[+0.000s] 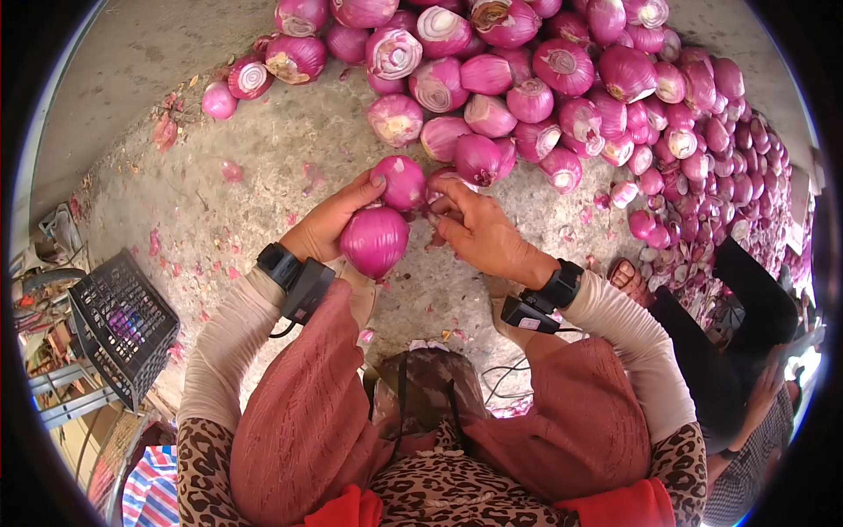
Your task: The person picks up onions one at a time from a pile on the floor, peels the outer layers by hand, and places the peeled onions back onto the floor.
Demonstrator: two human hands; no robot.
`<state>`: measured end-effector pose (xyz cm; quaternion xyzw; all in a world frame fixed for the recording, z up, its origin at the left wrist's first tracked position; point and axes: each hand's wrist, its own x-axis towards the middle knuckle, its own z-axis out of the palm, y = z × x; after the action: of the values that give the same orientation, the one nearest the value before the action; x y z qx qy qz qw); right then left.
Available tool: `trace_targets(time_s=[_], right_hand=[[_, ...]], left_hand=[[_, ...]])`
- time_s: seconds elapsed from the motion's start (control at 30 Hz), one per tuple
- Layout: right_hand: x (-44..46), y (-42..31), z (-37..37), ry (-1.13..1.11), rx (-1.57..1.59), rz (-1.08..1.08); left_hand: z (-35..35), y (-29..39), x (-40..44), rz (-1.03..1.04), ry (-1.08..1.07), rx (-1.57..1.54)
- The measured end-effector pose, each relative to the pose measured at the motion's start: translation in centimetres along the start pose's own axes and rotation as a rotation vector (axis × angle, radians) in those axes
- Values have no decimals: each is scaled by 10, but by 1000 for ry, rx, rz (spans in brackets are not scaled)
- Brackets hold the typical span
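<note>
My left hand (332, 220) is closed around two peeled red onions. Its thumb presses on the upper onion (401, 183), and the lower onion (375, 241) rests against the palm side, smooth and shiny purple. Close to the right of them, my right hand (481, 230) has its fingers curled and pinched together. A small dark reddish bit shows at its fingertips, too small and hidden to name. Just beyond both hands, a large heap of red onions (439, 86) lies on the concrete floor, many with pale cut ends.
Onion skin scraps litter the concrete floor (290, 145). A black plastic crate (123, 325) stands at the left. At the right sits another person in black trousers (694, 369), one sandalled foot (629, 279) near the heap. A cable (505, 378) lies between my legs.
</note>
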<state>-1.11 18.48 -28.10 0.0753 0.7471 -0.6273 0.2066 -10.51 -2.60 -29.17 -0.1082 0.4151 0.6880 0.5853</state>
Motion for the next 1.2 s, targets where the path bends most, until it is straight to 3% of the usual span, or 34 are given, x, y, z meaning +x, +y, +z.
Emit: trace_targets(time_s=[0.07, 0.1, 0.17, 0.27, 0.47, 0.6, 0.67, 0.8, 0.87, 0.97, 1.2], right_hand=[[0, -4, -14, 98, -315, -365], [0, -7, -21, 99, -315, -364], [1, -10, -35, 329, -638, -335], [6, -5, -44, 368, -782, -220], [20, 9, -44, 200, -762, 64], [23, 8, -49, 236, -828, -94], [18, -2, -44, 386, -1173, -297], [14, -7, -31, 327, -1057, -402], [11, -9, -23, 99, -669, -405], [12, -19, -16, -23, -479, -376], [18, -10, -28, -75, -267, -315]], left_hand=[[-4, -4, 4, -10, 31, -20], [-4, -5, 5, -17, 74, -20], [-4, -6, 8, -25, 115, -20], [-6, -5, 12, -27, 120, 15], [-12, 1, 11, -45, 51, 49], [-15, 1, 9, -67, 70, 7], [-16, 1, 7, -64, 74, -6], [-15, 3, -4, -134, 9, -138], [-13, 1, -7, -148, -15, -144], [-10, -4, -5, -186, -6, -145], [-2, -4, 1, -262, -114, 23]])
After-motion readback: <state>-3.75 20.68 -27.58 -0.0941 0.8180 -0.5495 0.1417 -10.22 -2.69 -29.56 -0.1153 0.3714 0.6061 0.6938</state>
